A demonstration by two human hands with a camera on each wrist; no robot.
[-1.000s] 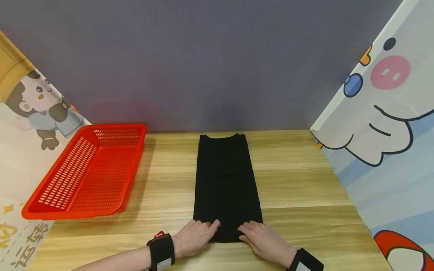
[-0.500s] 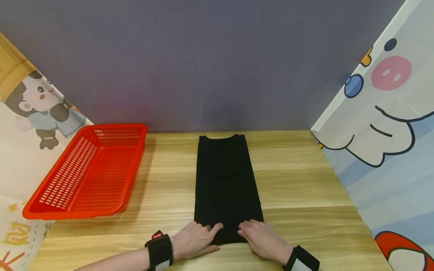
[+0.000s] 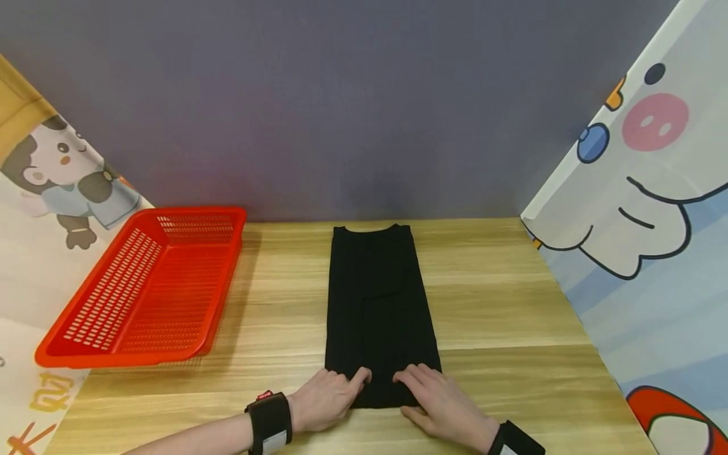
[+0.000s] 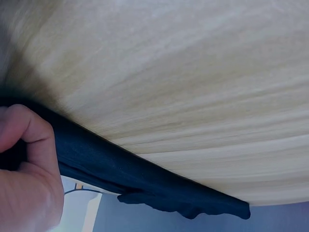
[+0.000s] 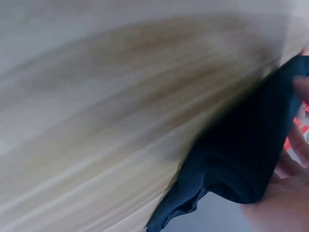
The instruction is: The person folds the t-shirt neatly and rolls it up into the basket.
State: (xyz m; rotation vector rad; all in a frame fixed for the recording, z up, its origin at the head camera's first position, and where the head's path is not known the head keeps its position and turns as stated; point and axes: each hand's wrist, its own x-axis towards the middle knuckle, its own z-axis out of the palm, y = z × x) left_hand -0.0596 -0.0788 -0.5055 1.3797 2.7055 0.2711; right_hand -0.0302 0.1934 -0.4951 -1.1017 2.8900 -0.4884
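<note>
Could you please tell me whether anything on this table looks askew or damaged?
Nothing stands out: the black garment lies mostly flat and roughly straight on the table, the red basket sits upright, and no damage shows.

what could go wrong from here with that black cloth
Uneven tugs by the bare left hand and bare right hand at the near edge of the oblong black cloth may skew it. No hand holds its far end, so a pull could drag it across the pale wooden table.
</note>
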